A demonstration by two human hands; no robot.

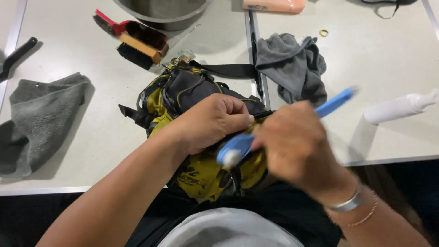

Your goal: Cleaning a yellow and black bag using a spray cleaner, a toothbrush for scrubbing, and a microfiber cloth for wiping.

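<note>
Gripped tight in the right hand (pixel 292 146) is a blue brush (pixel 238 148), its bristle head pressed onto the yellow-black bag (pixel 183 91). That bag is clamped by the left hand (pixel 210 121) at the table's (pixel 82 151) near edge. Grey cloths (pixel 41 119) are lying on either side, with a white bottle (pixel 402 106) off right.

We seem to be at a cleaning workstation: a plain white bench (pixel 82 151) carries brushes (pixel 139 45), grey rags (pixel 39 119), a metal basin (pixel 164 13) and a white spray bottle (pixel 400 107).
</note>
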